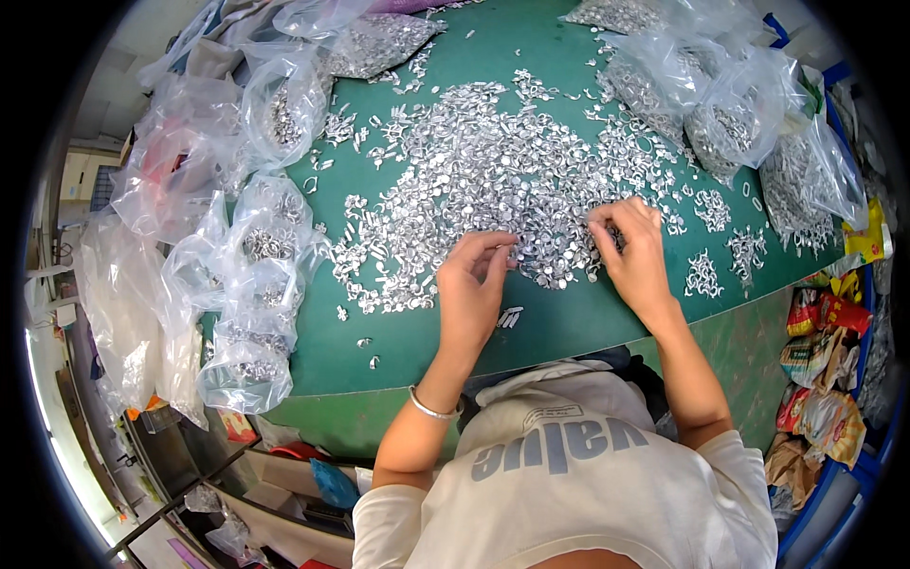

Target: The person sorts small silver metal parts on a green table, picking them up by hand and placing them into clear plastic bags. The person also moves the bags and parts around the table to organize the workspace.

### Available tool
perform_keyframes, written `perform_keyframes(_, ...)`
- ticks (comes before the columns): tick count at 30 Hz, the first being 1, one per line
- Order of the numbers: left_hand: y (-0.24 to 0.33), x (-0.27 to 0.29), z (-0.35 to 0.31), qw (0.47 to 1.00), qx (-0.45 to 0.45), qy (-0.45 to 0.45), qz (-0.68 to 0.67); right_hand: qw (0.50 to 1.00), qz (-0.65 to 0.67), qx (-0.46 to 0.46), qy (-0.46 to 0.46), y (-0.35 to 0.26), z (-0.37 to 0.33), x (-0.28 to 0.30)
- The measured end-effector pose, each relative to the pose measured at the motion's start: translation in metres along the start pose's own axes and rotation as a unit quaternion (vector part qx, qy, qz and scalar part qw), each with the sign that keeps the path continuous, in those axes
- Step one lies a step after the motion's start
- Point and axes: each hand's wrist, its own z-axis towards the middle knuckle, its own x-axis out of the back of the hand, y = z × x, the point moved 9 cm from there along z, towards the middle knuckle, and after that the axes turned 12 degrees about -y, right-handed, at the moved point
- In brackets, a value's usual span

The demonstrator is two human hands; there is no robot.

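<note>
A wide heap of small, shiny silver metal pieces [493, 142], some round and some curved like clips, is spread over the green table [427, 356]. My left hand [474, 275] is at the heap's near edge, its thumb and forefinger close together. Whatever they pinch, if anything, is too small to make out. On the right side of the heap, my right hand [633, 248] touches the pieces with bent fingers; its thumb and forefinger are apart, with nothing visible held between them. A few slim silver pieces [510, 317] lie beside my left wrist.
Clear plastic bags of metal pieces [270, 242] line the table's left side. More filled bags [725, 128] stand at the far right. Small separate piles [703, 275] lie right of my right hand. Colourful packets [825, 318] hang beyond the table's right edge.
</note>
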Motion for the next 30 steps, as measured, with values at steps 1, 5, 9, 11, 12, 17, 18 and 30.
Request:
perform_keyframes(1, 0.002, 0.003, -0.002, 0.999, -0.023, 0.006, 0.021, 1.000, 0.005, -0.023, 0.008, 0.004, 0.000, 0.004)
perform_keyframes(5, 0.016, 0.010, -0.010, 0.983, -0.034, 0.015, 0.182, 0.999, -0.043, -0.002, 0.019, -0.001, 0.001, 0.010)
perform_keyframes(9, 0.026, 0.017, -0.017, 0.969, -0.042, 0.062, 0.235, 0.994, -0.110, 0.017, -0.017, -0.018, 0.000, -0.014)
perform_keyframes(11, 0.031, 0.019, -0.020, 0.956, -0.061, 0.089, 0.272, 0.995, -0.090, 0.015, -0.027, -0.018, 0.001, -0.012)
perform_keyframes(12, 0.036, 0.018, -0.022, 0.945, -0.079, 0.102, 0.299, 0.997, -0.073, 0.015, -0.022, -0.017, 0.002, -0.009)
perform_keyframes(17, 0.035, 0.002, -0.027, 0.908, -0.111, 0.047, 0.402, 0.993, -0.112, -0.018, 0.024, 0.001, -0.001, 0.013)
perform_keyframes(18, 0.031, -0.006, -0.028, 0.900, -0.100, 0.017, 0.424, 0.988, -0.146, -0.034, 0.027, 0.003, 0.000, 0.014)
perform_keyframes(30, 0.037, -0.011, -0.021, 0.908, -0.096, 0.013, 0.408, 0.996, -0.079, 0.027, -0.012, -0.019, 0.003, -0.005)
